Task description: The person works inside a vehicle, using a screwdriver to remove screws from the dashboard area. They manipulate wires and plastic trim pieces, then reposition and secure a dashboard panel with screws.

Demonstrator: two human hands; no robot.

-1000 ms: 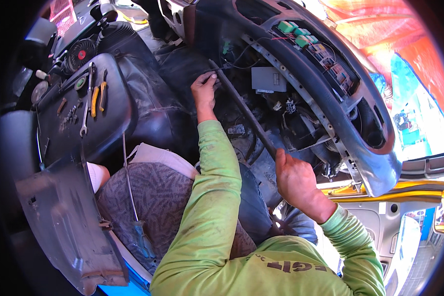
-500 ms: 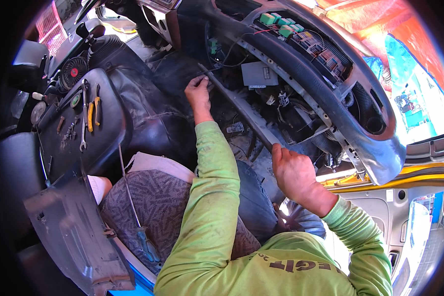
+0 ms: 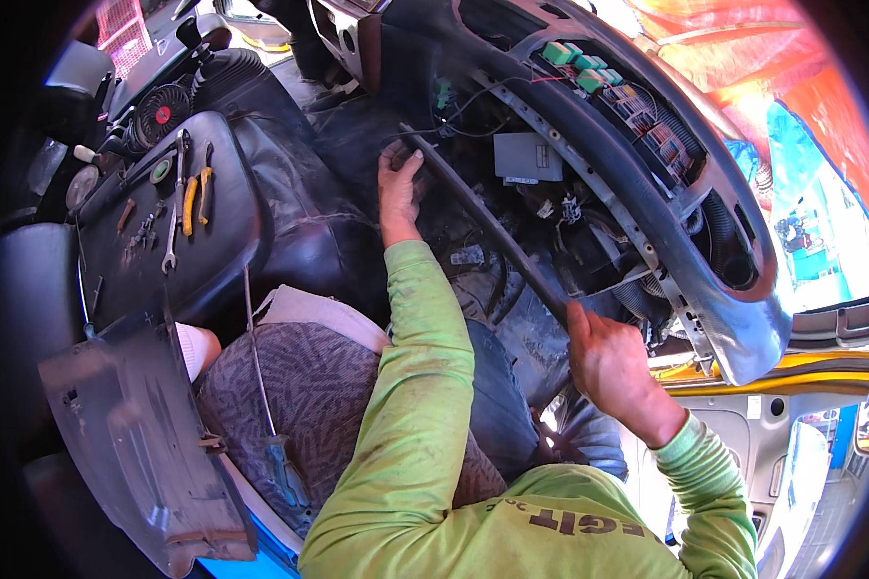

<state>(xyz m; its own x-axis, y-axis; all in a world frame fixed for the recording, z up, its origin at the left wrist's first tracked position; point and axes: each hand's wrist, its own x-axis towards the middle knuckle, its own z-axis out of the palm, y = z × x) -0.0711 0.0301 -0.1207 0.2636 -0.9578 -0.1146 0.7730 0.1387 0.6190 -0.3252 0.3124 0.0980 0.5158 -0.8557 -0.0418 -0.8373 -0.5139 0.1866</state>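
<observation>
A long, narrow dark strip (image 3: pixel 494 228) slants across the footwell below the dashboard. My left hand (image 3: pixel 399 193) has its fingers curled and its thumb pressed at the strip's far end. The near end sits in my right hand (image 3: pixel 610 359), whose fingers are wrapped round it. Behind the strip, a grey box (image 3: pixel 528 157) and loose wiring show under the dashboard (image 3: pixel 589 145). The fingertips of my left hand are partly hidden by the strip and shadow.
On the black seat (image 3: pixel 232 207) to the left lie a wrench (image 3: pixel 176 203), yellow-handled pliers (image 3: pixel 205 188) and several bolts (image 3: pixel 143 234). A screwdriver (image 3: pixel 278 454) rests on the patterned seat beside me, near a dark panel (image 3: pixel 135 425). Green relays (image 3: pixel 574 63) stand in the open dashboard.
The strip's near end has moved right and slightly down with my right hand. My left hand has turned a little at the far end. The whole view has shifted slightly.
</observation>
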